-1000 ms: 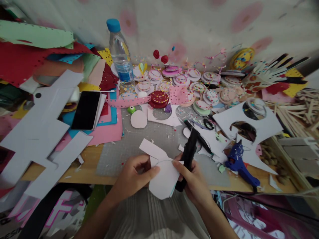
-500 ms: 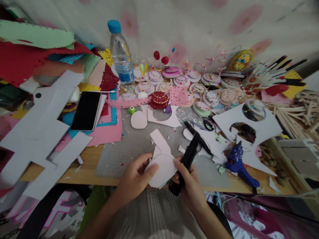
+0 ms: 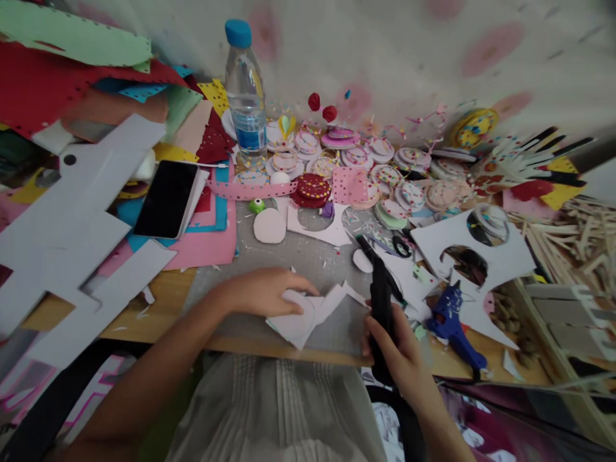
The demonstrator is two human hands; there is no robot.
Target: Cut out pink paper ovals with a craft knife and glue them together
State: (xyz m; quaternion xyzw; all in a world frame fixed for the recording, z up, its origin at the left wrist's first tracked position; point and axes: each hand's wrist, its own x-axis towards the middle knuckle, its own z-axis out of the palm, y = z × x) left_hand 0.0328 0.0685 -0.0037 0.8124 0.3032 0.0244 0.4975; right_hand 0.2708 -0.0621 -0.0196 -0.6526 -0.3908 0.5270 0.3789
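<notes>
Left hand (image 3: 269, 294) is palm-down, thumb and index spread apart over the white paper cutout (image 3: 299, 326), now down by the bench's (image 3: 169, 300) front edge; half a sec ago both hands had it. Right hand (image 3: 400, 343) is wrapped round the black tool (image 3: 382, 292), long axis toward the back edge. Cutout's strip (image 3: 331, 301) points back-right.

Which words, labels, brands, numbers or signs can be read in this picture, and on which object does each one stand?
No text can be read.
Blue bottle label: too small and blurred.
Pink-outlined shapes at lower left: I cannot tell whether they are letters.
</notes>
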